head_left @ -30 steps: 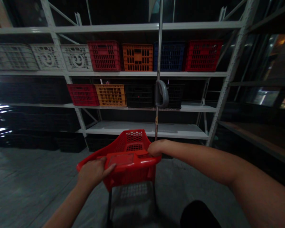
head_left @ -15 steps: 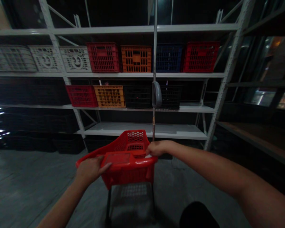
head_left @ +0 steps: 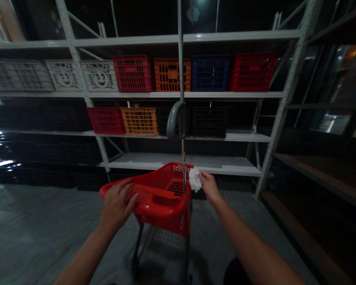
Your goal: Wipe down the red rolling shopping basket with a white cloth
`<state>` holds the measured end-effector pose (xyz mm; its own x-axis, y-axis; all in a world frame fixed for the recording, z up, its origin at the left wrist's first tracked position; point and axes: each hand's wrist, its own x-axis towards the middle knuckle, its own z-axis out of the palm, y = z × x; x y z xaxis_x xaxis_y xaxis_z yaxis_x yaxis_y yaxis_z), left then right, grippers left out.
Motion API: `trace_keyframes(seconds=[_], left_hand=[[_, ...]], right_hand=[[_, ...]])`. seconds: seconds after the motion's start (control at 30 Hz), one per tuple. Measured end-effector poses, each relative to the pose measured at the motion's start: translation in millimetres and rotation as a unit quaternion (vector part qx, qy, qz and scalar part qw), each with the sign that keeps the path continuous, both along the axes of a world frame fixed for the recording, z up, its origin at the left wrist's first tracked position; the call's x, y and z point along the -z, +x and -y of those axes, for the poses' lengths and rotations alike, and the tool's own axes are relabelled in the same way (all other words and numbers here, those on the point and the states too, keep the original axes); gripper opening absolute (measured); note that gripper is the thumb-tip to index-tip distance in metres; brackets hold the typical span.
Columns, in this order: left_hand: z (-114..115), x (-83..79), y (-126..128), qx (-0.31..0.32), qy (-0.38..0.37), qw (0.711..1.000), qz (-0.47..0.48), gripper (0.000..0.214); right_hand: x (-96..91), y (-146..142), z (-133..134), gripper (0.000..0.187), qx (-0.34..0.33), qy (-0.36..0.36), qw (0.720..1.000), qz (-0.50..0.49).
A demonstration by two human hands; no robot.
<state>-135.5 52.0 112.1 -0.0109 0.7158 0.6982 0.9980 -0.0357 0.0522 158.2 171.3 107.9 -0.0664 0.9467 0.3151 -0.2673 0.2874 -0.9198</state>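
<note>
Dim storeroom, view fwd and down over both forearms. Left hand [head_left: 118,204] lies flat on the near-left rim of a red basket [head_left: 163,198], fingers spread over the edge, palm down; not closed round anything, more a press than a grip. Right hand [head_left: 209,186] is just beside the basket's right rim, fingers pinched on a small white crumpled wad [head_left: 195,179], paper or cloth, can't tell which. Wad sits at the rim's far-right corner, level w/ the top edge; whether it touches the plastic can't be told. Basket rides on a dark wheeled frame [head_left: 139,249] on the grey floor [head_left: 32,233], tilted a bit toward the left. A thin metal pole [head_left: 180,71] rises from the basket's right side, w/ a grey loop handle [head_left: 175,120] part-way up. Behind: white metal shelving [head_left: 184,94] w/ crates: white, red, orange, blue, red on the upper row; red, orange, black below. Lowest shelf board [head_left: 180,161] carries nothing in view. Handling, as judgement: wad looks light, soft, compressible, so a fingertip pinch is enough and nothing to break; could slip out if grip loosens. Basket is perforated plastic, stiff at the rolled rim, prob. light when unloaded; rim or moulded front lip is the sound place to hold. On wheels it may roll or swing, so the flat left hand steadies it.
</note>
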Motion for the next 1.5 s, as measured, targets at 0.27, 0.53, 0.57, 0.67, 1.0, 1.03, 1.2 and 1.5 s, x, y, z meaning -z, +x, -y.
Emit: trace_keyframes(seconds=[0.27,0.53,0.57,0.67,1.0,1.03,1.2,1.5], left_hand=[[24.7,13.7,107.8,0.161,-0.146,0.975,-0.043,0.041],[35.5,18.6,93.7,0.175,-0.179,0.966,-0.071,0.052],[35.6,18.5,92.0,0.178,-0.178,0.965,-0.074,0.054],[34.1,20.1,86.6,0.191,-0.175,0.962,-0.088,0.06],[23.8,25.8,68.8,0.215,-0.125,0.963,-0.101,0.08],[23.1,26.4,67.5,0.219,-0.122,0.963,-0.101,0.082],[23.0,27.7,63.2,0.239,-0.098,0.961,-0.098,0.083],[13.5,26.2,64.5,0.272,-0.109,0.951,-0.099,0.081]], right_hand=[[6.6,-26.3,41.9,0.034,-0.248,0.04,0.967,0.044],[32.3,-41.8,29.7,0.035,-0.268,0.136,0.945,0.127],[29.5,-44.9,29.5,0.034,-0.258,0.142,0.946,0.136],[4.2,-54.0,27.7,0.028,-0.185,0.178,0.951,0.174],[-123.4,-85.3,10.5,0.034,-0.077,0.351,0.925,0.122],[-117.5,-86.1,12.1,0.035,-0.077,0.353,0.925,0.121],[-44.6,-81.9,24.6,0.032,-0.078,0.297,0.938,0.161],[-76.3,-73.8,26.7,0.031,-0.016,0.304,0.931,0.199]])
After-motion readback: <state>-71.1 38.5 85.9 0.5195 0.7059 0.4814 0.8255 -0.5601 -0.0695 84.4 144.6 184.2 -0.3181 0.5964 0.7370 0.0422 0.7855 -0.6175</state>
